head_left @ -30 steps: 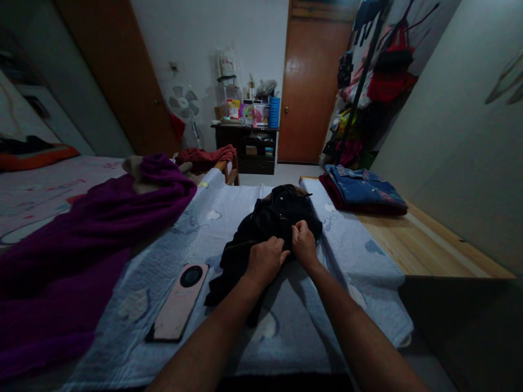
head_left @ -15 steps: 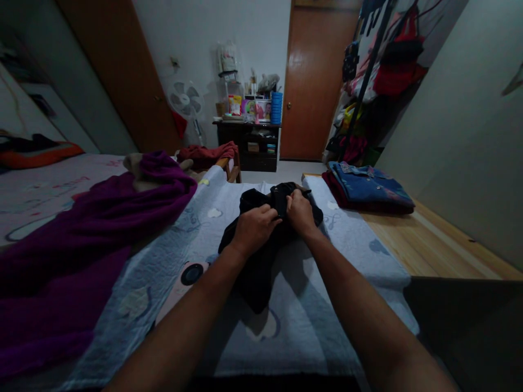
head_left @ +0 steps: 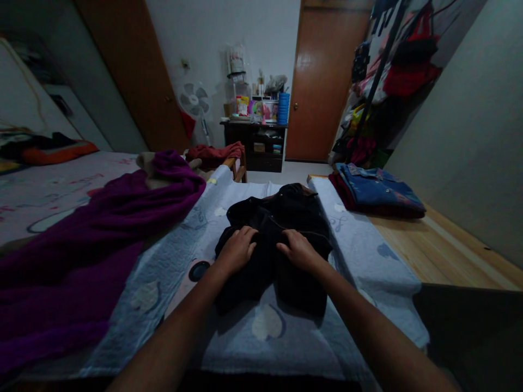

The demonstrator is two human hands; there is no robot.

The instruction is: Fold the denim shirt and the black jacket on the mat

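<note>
A pair of black shorts (head_left: 265, 223) lies spread on the pale blue patterned cloth (head_left: 267, 354), its waistband away from me and its two legs toward me. My left hand (head_left: 239, 247) rests on the left leg, fingers apart and slightly bent on the fabric. On the right leg lies my right hand (head_left: 298, 247), palm down, its thumb held away from the fingers. Neither hand grips the fabric. Close to my left forearm is a pink object with a black round part (head_left: 199, 270), partly covered by that arm.
Purple fabric (head_left: 134, 212) is heaped at the left. On the wooden surface (head_left: 404, 239) at right sit folded clothes, a blue denim piece (head_left: 376, 188) on top. Further back stand a white fan (head_left: 195, 100), a dark cabinet (head_left: 253, 147) and a brown door (head_left: 322, 81).
The bunched black shorts are now spread out flatter, both legs showing. My hands have let go of the waistband, moved toward me and come to rest on the legs. The view has turned slightly left.
</note>
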